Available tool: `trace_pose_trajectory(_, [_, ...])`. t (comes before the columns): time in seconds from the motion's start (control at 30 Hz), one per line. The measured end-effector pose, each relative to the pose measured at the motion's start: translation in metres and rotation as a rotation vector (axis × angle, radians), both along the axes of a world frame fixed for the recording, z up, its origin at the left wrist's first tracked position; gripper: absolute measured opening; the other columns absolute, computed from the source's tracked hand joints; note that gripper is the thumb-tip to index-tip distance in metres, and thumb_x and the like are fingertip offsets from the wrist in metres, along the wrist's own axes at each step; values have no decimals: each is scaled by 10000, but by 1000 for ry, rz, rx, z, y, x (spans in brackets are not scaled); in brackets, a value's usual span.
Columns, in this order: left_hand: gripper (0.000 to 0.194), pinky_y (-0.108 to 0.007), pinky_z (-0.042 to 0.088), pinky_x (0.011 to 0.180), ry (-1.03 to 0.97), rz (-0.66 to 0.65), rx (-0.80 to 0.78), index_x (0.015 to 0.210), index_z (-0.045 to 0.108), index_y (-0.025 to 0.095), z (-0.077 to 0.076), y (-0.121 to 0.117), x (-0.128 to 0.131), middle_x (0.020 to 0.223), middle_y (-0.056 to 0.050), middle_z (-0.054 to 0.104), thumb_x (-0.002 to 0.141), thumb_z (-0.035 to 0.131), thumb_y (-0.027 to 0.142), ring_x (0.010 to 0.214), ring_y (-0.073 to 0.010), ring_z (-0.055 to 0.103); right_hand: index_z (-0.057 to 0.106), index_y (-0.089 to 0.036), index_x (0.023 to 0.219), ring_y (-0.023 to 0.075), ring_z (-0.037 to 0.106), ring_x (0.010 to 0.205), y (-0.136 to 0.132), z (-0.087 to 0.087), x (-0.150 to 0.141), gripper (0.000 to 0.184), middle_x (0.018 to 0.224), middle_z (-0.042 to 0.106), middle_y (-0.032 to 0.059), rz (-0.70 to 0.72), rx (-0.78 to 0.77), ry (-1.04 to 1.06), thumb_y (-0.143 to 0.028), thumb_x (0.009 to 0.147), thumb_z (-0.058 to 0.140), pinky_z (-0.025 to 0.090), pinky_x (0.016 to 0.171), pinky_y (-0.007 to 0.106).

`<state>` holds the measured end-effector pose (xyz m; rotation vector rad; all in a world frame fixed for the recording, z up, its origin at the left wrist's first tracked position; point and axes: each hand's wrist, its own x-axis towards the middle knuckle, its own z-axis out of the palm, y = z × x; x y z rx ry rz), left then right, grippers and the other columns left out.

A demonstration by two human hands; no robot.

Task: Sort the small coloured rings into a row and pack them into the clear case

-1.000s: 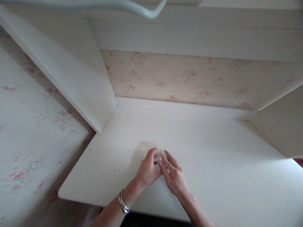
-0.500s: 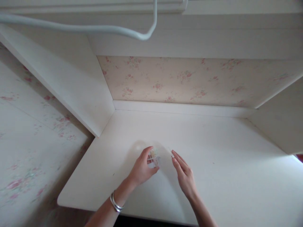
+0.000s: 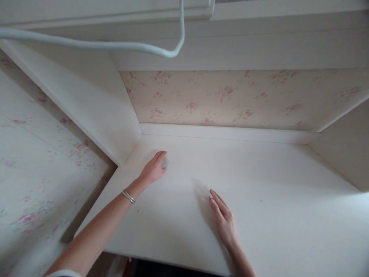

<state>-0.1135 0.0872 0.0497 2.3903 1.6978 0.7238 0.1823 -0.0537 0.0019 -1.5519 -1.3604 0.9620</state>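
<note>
My left hand reaches toward the back left of the white desk top, fingers curled round a small clear object that I cannot identify; it rests on or just above the surface. A silver bangle sits on that wrist. My right hand lies flat on the desk nearer the front, fingers stretched out and together, holding nothing. A faint, thin clear piece may lie just beyond its fingertips; it is too pale to be sure.
The desk sits in a white alcove: a slanting side panel on the left, another on the right, floral wallpaper behind. A white cable hangs from the shelf above. Floral wall on the far left.
My left hand has carried the small clear object away from my right hand, up and left toward the alcove corner. My right hand has settled flat on the desk.
</note>
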Motion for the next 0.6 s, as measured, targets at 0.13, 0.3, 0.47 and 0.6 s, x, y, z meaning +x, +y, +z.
trace_pose_trajectory(0.13, [621, -391, 405, 1000, 191, 2, -13, 1354, 320, 205, -3, 21, -10, 1422, -74, 350, 768, 484, 81, 1249, -248, 414, 569, -277, 1239, 253, 400, 1274, -1, 1, 0, 445, 1355, 476, 9, 34, 13, -9, -509, 875, 463, 293, 1088, 465])
trace_pose_trajectory(0.3, [657, -450, 385, 970, 384, -49, 20, 1341, 374, 224, -1, 32, -16, 1449, -56, 338, 746, 353, -56, 1216, -265, 442, 573, -264, 1237, 254, 408, 1267, -2, -3, 0, 450, 1358, 473, 23, 42, 22, 6, -508, 871, 474, 301, 1083, 456])
trace_pose_trajectory(0.47, [706, -401, 360, 1007, 472, -41, 9, 1352, 377, 262, 8, 28, -14, 1470, -25, 305, 736, 348, -82, 1251, -229, 403, 580, -261, 1230, 258, 412, 1262, -1, -3, -2, 446, 1353, 479, 30, 38, 22, 13, -501, 866, 487, 290, 1086, 445])
trace_pose_trajectory(0.6, [665, -368, 438, 935, 295, 136, -18, 1375, 343, 266, 6, 24, -13, 1482, -66, 255, 770, 458, 14, 1196, -246, 465, 586, -272, 1223, 265, 422, 1253, 0, -2, -3, 439, 1348, 486, 23, 38, 21, 3, -502, 859, 497, 295, 1083, 442])
